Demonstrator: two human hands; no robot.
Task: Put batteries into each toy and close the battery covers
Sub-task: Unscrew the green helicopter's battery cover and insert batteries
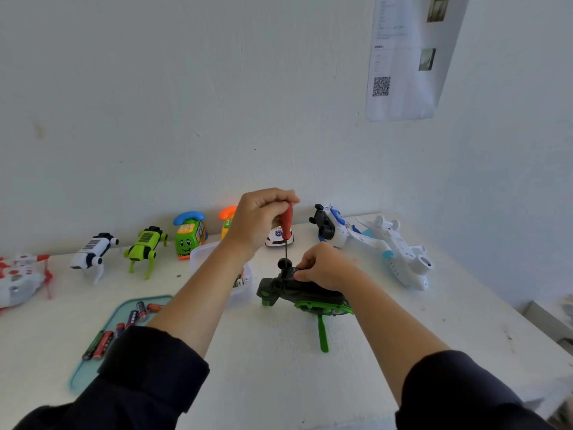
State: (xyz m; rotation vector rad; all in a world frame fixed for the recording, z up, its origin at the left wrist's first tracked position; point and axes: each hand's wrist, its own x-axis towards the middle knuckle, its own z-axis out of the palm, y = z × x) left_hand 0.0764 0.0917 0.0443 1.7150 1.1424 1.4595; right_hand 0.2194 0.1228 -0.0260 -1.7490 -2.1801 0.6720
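Driving the Battery-Cover Screw on the Black-and-Green Toy

Working from the left edge of the surface (pixel 310 361), a red-and-white toy (pixel 18 280) lies partly out of view. Near the front left corner, a teal tray (pixel 93 372) of thin moulded plastic carries loose batteries (pixel 105 341), smooth metal cylinders that will roll if knocked. Along the back edge stand a white robot dog (pixel 91 251), a lime-green robot dog (pixel 145 245) and a green telephone car (pixel 188 235), all of hard glossy plastic.

The left hand (pixel 260 221) wraps its grip around the red handle of the screwdriver (pixel 286 231), fingers curled fully closed on it. The thin dark shaft stands nearly upright, its tip at the toy's underside. Behind it sits a small white police car (pixel 279 238).

The black-and-green toy (pixel 297 293) lies near the middle of the surface, with a green blade-like part pointing toward the front edge. The right hand (pixel 325 268) pinches its upper end to steady it.

Procedure, as judged: keep the shaft square to the screw head, press down before turning, and hold the toy firm against rotation. Whether the screw is being loosened or tightened cannot be told. Small plastic threads likely strip easily, so stop at first resistance.

Toward the back right corner lie a white-and-blue toy (pixel 333 226) and a white aeroplane (pixel 400 252).
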